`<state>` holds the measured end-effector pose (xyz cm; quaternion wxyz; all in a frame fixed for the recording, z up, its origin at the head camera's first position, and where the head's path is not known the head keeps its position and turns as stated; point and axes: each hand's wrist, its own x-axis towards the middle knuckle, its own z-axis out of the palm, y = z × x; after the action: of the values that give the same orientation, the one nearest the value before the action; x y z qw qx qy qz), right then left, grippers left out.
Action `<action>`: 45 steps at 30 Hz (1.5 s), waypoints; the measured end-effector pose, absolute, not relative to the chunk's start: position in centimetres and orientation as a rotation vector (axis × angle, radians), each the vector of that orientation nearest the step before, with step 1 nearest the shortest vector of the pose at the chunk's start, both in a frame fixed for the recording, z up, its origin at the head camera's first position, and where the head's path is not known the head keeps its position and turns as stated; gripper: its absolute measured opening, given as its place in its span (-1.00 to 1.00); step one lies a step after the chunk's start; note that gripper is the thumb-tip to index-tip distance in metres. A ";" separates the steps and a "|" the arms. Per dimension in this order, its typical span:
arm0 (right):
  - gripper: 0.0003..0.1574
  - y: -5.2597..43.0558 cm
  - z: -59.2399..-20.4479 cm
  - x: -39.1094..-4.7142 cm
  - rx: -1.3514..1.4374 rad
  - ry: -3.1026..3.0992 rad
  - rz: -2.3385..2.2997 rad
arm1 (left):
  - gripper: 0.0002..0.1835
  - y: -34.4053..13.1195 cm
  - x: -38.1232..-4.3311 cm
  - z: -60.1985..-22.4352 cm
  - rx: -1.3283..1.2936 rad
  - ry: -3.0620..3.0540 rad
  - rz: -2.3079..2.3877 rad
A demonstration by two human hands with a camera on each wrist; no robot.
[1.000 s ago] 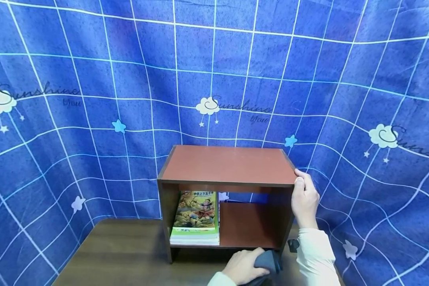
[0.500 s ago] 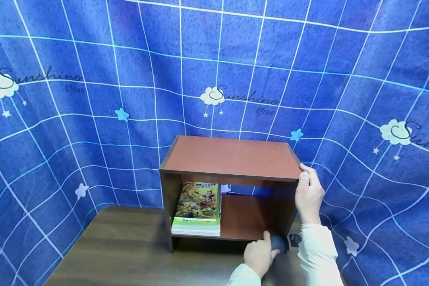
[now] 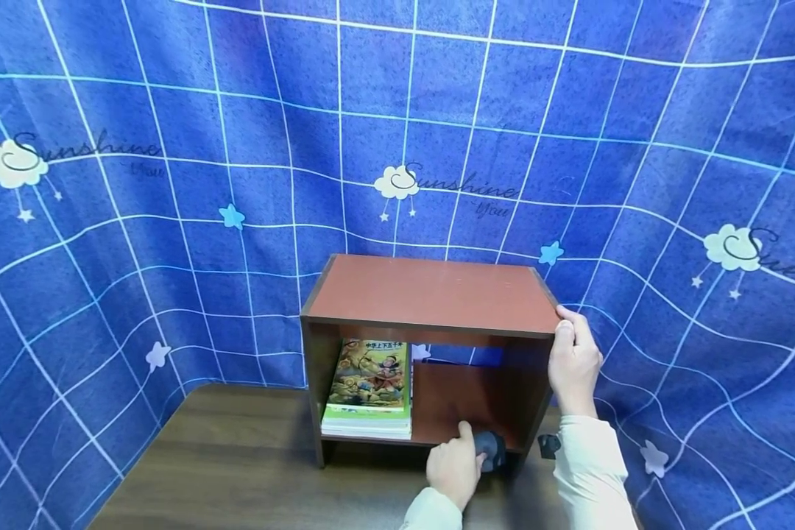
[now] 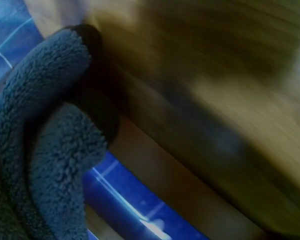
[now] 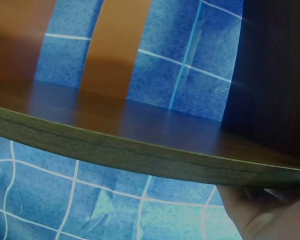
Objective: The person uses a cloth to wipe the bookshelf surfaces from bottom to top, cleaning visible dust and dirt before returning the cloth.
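Note:
A small brown shelf (image 3: 430, 294) with a reddish top stands on the wooden table. My left hand (image 3: 453, 467) holds a bunched dark grey cloth (image 3: 490, 449) at the front edge of the lower board, near its right end. Close up in the left wrist view, the fluffy cloth (image 4: 55, 160) hangs in thick folds. My right hand (image 3: 575, 364) grips the top right front corner of the shelf, thumb in front. From the right wrist view, part of that hand (image 5: 270, 215) shows beyond the side panel (image 5: 140, 155).
A stack of books (image 3: 371, 390) lies in the left part of the shelf. To the right of the shelf is a small black object (image 3: 548, 445), its kind unclear. The table (image 3: 225, 456) extends left and forward; a blue grid-patterned curtain (image 3: 271, 184) hangs behind and at both sides.
My left hand first went right with the cloth toward the shelf's right end, then came back left along the front edge. My right hand keeps its grip on the corner.

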<state>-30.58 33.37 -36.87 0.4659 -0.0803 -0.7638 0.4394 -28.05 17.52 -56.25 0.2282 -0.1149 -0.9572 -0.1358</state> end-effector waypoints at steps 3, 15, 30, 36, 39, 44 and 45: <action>-0.49 33.3 -37.0 -30.6 -0.205 -1.880 1.076 | -0.37 15.7 -27.9 -56.5 -0.290 -2.618 -0.381; -0.48 33.4 -36.8 -30.5 -0.210 -1.883 1.074 | -0.42 7.8 -28.1 -58.0 -0.257 -2.479 -0.343; -0.48 33.4 -36.9 -30.2 -0.218 -1.890 1.071 | -0.39 2.1 -28.5 -58.0 -0.308 -2.450 -0.271; -0.47 33.2 -36.7 -30.3 -0.216 -1.887 1.069 | -0.38 -0.6 -28.7 -58.0 -0.275 -2.462 -0.277; -0.46 33.1 -36.7 -30.3 -0.219 -1.892 1.070 | -0.37 -2.1 -28.7 -58.2 -0.259 -2.438 -0.285; -0.47 33.1 -36.7 -30.3 -0.222 -1.887 1.073 | -0.34 -4.8 -29.0 -58.5 -0.236 -2.394 -0.285; -0.47 33.1 -36.7 -30.2 -0.223 -1.886 1.075 | -0.34 -5.4 -29.0 -58.4 -0.231 -2.393 -0.290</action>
<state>-30.22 33.10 -36.72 0.4616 -0.0906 -0.7666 0.4370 -28.96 -5.38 -58.42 0.3523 -0.0892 -0.9249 -0.1120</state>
